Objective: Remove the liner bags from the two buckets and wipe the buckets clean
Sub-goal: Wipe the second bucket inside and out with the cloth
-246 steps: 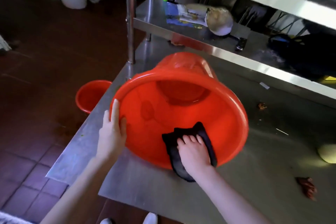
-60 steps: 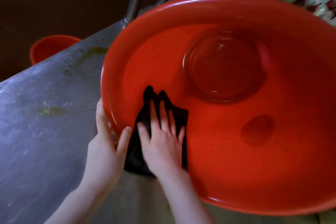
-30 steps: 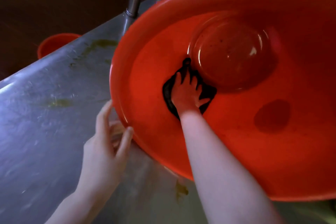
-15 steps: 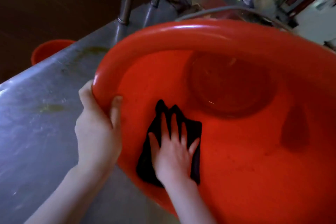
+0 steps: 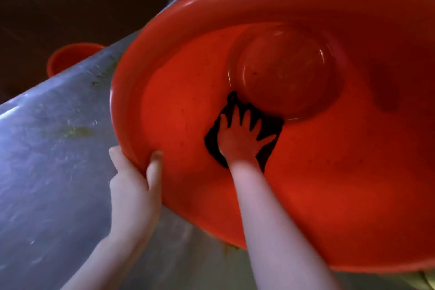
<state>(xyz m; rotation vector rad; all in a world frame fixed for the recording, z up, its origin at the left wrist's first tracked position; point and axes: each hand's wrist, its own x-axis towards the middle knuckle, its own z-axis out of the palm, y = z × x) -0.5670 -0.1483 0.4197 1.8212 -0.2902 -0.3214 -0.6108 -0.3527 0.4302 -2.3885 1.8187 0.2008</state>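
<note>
The person is wiping the inside of the big red bucket (image 5: 179,106), which is lying tipped over on the metal table (image 5: 47,160). No liner bag is showing in this bucket, so that part looks done here, and the wiping is going on now. Small dark specks are dotting the inside wall, so I think more wiping is needed. The second red bucket (image 5: 70,56) is sitting lower down, past the far edge of the table. I cannot tell if it has a bag in it or if it is clean, so it may be waiting for its turn. The big bucket is pointing its open mouth at the person, and its round bottom (image 5: 287,70) is facing away. Its long line is running from the person out across the table, tilted up a little. The left hand (image 5: 134,193) is gripping the near rim, with the thumb hooked inside and the fingers hidden behind. The right hand (image 5: 240,141) is reaching deep inside with its fingers spread flat, pressing a dark cloth (image 5: 270,125) against the wall just beside the bottom.
</note>
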